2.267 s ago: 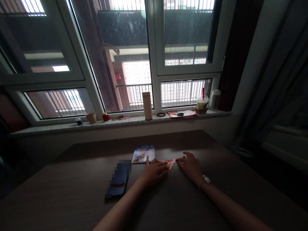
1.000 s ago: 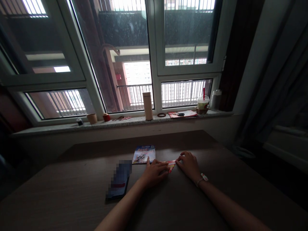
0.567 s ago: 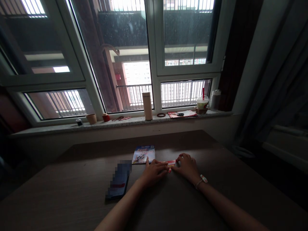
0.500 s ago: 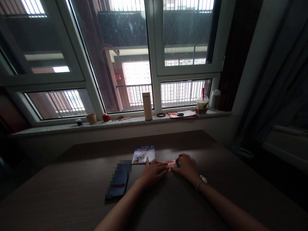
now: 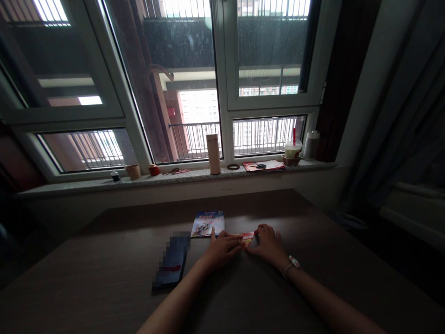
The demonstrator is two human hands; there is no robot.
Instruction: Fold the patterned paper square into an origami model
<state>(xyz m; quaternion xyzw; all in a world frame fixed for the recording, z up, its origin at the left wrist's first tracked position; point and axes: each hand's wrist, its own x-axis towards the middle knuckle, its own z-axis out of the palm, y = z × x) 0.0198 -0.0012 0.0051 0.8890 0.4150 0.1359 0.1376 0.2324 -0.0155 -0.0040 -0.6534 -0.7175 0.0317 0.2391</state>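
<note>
A small red-and-white printed paper (image 5: 248,237) lies on the brown table between my hands. My left hand (image 5: 222,250) rests on its left side, fingers stretched out flat and thumb spread away. With the fingers curved, my right hand (image 5: 269,243) grips the paper's right side: the index finger is at the upper corner and the thumb at the lower edge. Part of the paper is hidden under the left fingers. Just beyond the left hand lies a blue printed booklet (image 5: 208,223).
A dark phone (image 5: 172,262), partly pixelated, lies left of my left forearm. On the windowsill stand a beige bottle (image 5: 213,154), a paper cup (image 5: 132,172), a drink cup with a red straw (image 5: 293,148) and a white bottle (image 5: 311,144). Scissors (image 5: 260,166) lie on red papers there.
The little red corner that stuck out below the paper no longer shows. My right thumb has shifted slightly along the lower edge; my left hand stays in place.
</note>
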